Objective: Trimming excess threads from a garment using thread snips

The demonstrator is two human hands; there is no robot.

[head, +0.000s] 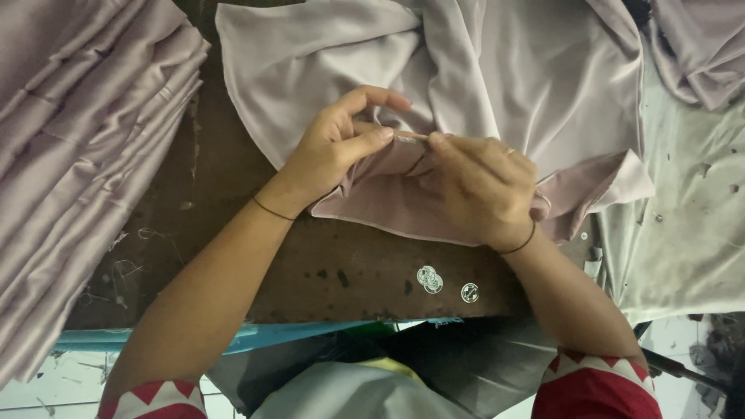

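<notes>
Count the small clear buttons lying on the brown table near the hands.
3. Two buttons lie touching or overlapping on the table, below the right hand; a third button sits apart, just right of them. More may be hidden under the fabric.

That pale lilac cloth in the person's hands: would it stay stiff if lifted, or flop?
The lilac cloth would probably flop: it already drapes in soft folds and bunches where the left hand and right hand pinch it. Its smooth sheen suggests it may be slippery. It looks thin, so likely light.
</notes>
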